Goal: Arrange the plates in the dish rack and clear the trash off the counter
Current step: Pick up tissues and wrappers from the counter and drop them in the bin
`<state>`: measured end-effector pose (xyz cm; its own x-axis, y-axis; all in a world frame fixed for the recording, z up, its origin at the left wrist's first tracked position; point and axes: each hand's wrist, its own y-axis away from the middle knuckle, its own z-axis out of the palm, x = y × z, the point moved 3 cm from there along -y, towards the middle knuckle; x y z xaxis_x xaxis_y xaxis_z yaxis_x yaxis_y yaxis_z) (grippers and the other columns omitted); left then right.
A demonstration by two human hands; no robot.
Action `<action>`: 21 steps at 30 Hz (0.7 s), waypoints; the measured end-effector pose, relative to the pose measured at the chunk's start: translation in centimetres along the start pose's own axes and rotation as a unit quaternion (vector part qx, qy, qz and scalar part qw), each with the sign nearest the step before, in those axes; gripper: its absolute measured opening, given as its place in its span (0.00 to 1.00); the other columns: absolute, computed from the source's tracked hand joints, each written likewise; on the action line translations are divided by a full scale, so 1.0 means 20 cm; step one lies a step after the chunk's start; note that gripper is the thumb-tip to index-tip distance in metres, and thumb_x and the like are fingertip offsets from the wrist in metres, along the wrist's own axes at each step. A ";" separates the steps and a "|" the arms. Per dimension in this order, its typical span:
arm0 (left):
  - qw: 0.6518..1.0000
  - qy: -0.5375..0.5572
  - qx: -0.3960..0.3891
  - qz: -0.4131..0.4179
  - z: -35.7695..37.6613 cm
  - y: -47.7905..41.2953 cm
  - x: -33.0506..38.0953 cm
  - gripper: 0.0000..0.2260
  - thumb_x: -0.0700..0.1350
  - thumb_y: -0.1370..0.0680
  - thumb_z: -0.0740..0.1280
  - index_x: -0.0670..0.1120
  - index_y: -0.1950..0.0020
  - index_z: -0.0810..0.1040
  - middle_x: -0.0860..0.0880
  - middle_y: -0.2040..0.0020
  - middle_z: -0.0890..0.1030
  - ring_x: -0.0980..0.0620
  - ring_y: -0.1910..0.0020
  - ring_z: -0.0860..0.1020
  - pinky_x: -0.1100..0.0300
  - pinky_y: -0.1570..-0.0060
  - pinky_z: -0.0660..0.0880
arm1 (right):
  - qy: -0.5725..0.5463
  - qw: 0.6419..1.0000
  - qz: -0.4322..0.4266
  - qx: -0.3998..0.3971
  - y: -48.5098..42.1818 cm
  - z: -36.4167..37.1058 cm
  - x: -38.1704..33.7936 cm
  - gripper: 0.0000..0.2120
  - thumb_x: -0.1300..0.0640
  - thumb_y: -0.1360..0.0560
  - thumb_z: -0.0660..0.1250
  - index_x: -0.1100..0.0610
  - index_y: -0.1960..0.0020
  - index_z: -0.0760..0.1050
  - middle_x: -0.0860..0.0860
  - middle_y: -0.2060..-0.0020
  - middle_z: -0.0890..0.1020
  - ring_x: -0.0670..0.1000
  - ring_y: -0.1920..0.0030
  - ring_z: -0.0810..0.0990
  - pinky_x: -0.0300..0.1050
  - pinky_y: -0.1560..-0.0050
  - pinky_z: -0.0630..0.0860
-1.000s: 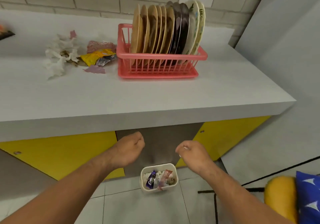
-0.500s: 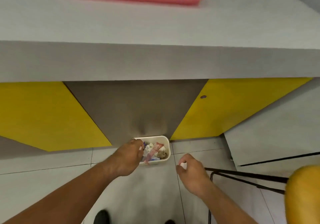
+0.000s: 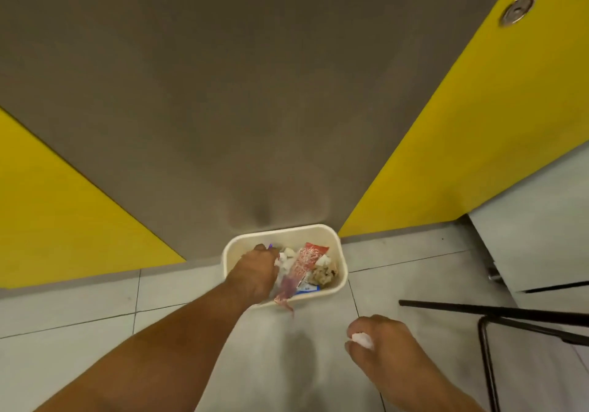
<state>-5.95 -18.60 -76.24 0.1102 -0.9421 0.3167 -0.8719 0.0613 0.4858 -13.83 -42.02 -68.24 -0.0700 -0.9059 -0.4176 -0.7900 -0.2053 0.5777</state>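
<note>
The piece of trash in play is a small white wad of tissue (image 3: 361, 339), pinched between the thumb and curled fingers of the person's right hand (image 3: 385, 344), low over the floor. It looks like almost nothing to carry: soft, crushable, no weight to speak of. A light pinch anywhere on it should do, and the only worry I'd guess at is a shred tearing loose or drifting as it falls.

Ahead and to the left of that hand, the left hand (image 3: 255, 271) is down inside a cream bin (image 3: 341, 254), knuckles up and fingers tucked among the rubbish. From where I stand I can't tell whether it grips something or has let go.

Just right of the left hand's fingers lies a red wrapper (image 3: 306, 263), its tail drooping over the bin's near rim. It looks thin and crinkly, probably slick. Beyond that sits a crumpled brownish paper (image 3: 323, 275).

The bin stands on the tiled floor (image 3: 95, 303) against a grey panel (image 3: 223, 93), with yellow cabinet doors (image 3: 446, 140) on either side. Black metal legs (image 3: 484, 309) run past the right hand on its outer side
</note>
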 end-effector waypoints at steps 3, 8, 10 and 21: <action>0.995 -0.086 -0.059 -0.010 0.15 -0.16 -0.06 0.17 0.45 0.25 0.67 0.47 0.37 0.72 0.44 0.41 0.76 0.45 0.43 0.76 0.54 0.44 0.74 | 0.038 0.999 -0.007 0.000 -0.08 0.04 0.07 0.08 0.46 0.25 0.63 0.49 0.53 0.76 0.47 0.57 0.76 0.46 0.55 0.76 0.38 0.54 0.73; 0.983 -0.104 -0.150 0.021 0.34 -0.28 -0.11 0.15 0.46 0.22 0.63 0.43 0.36 0.74 0.43 0.39 0.77 0.45 0.46 0.76 0.60 0.49 0.74 | 0.038 0.995 -0.064 0.060 -0.24 0.04 0.06 0.07 0.46 0.25 0.64 0.46 0.50 0.78 0.44 0.55 0.76 0.44 0.56 0.76 0.37 0.55 0.73; 0.985 -0.107 -0.133 0.020 0.33 -0.29 -0.12 0.15 0.50 0.22 0.62 0.47 0.37 0.74 0.44 0.39 0.77 0.44 0.42 0.74 0.54 0.43 0.73 | 0.046 0.992 -0.092 0.077 -0.33 0.04 0.01 0.08 0.47 0.25 0.64 0.47 0.48 0.78 0.44 0.53 0.77 0.45 0.54 0.76 0.38 0.54 0.72; 0.992 0.052 0.102 0.056 -0.07 0.02 -0.26 0.13 0.51 0.20 0.60 0.53 0.37 0.75 0.52 0.38 0.77 0.51 0.42 0.75 0.61 0.45 0.70 | 0.141 0.981 -0.127 0.039 -0.89 0.25 -0.22 0.24 0.43 0.25 0.65 0.51 0.32 0.70 0.52 0.39 0.75 0.54 0.39 0.72 0.48 0.40 0.72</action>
<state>-6.21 -13.21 -76.51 0.0469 -0.8937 0.4462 -0.9587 0.0852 0.2714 -2.53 -32.45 -80.17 0.2980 -0.8977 -0.3246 -0.8051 -0.4191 0.4198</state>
